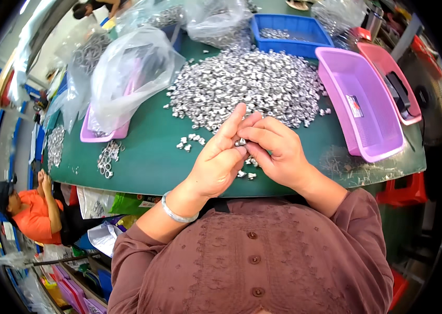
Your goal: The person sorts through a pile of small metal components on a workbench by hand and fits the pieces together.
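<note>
A small shiny metal fitting [240,142] is held between my two hands, just over the near part of the green table. My left hand [216,165] has its thumb bent against the fitting, with its fingers stretched upward beside it. From the other side, my right hand [278,152] pinches the same piece between thumb and fingertips. Beyond my hands spreads a wide heap of similar small metal fittings [247,78]. A few loose fittings [189,141] lie left of my hands, and several more [250,170] lie partly hidden under the right one.
A purple basket [362,104] and a pink basket [409,99] stand at the right. Behind the heap is a blue tray [291,44]. Clear plastic bags [134,73] cover another purple basket at the left, near scattered metal rings [108,157]. A person in orange [35,214] is at far left.
</note>
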{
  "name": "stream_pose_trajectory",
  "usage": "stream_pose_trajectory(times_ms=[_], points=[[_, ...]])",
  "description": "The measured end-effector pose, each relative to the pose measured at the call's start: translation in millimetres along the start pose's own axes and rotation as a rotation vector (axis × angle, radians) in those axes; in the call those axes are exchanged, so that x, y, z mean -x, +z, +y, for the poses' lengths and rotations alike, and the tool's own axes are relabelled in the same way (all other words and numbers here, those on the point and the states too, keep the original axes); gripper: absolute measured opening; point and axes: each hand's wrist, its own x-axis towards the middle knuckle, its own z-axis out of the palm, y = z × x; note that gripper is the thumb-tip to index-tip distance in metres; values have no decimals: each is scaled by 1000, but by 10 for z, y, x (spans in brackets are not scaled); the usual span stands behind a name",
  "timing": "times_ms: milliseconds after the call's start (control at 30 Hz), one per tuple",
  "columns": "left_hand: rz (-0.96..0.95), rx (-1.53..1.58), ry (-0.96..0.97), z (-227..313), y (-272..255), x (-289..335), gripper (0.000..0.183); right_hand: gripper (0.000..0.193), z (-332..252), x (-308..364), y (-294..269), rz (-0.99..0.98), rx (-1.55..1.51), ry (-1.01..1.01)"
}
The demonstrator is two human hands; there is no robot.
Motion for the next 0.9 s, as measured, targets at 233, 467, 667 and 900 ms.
stream_pose_trajectory(times_ms=[233,467,667,900], points=[[101,-159,-116,-156,-99,-180,29,25,176,265,-240,146,-129,191],[171,-333,-125,-277,-21,-240,13,24,266,320,-281,110,-88,128],[224,-577,199,-395,-115,-231,8,20,294,395,-202,127,-518,418],[143,-767,343,-398,-189,-240,12,17,346,382,-215,70,-442,428]])
